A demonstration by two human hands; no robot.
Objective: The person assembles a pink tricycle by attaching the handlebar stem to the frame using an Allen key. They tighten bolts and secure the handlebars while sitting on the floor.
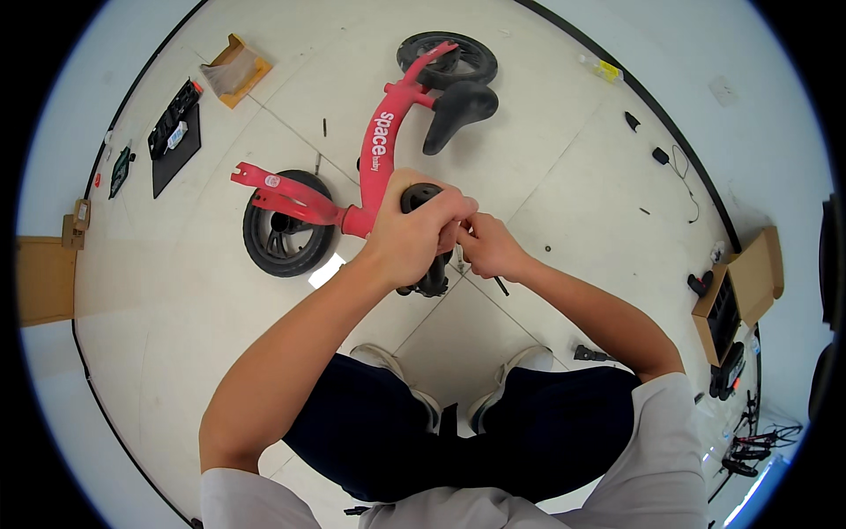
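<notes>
the left hand [407, 225] is closed around a black part [432, 280] beside the red bike frame [376, 167] on the floor [564, 220]; the right hand [490, 247] pinches narrowly near it, on what, i cannot tell.

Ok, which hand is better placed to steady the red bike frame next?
Probably the left hand: it grips the black part and overlaps the red frame in view, while the right hand sits farther right.

Bike frame [381, 145] sits ahead of shoes [529, 360], wheel [282, 224] on its left, second wheel [465, 63] at far end, saddle [460, 108] right, box [758, 273] far right.
</notes>
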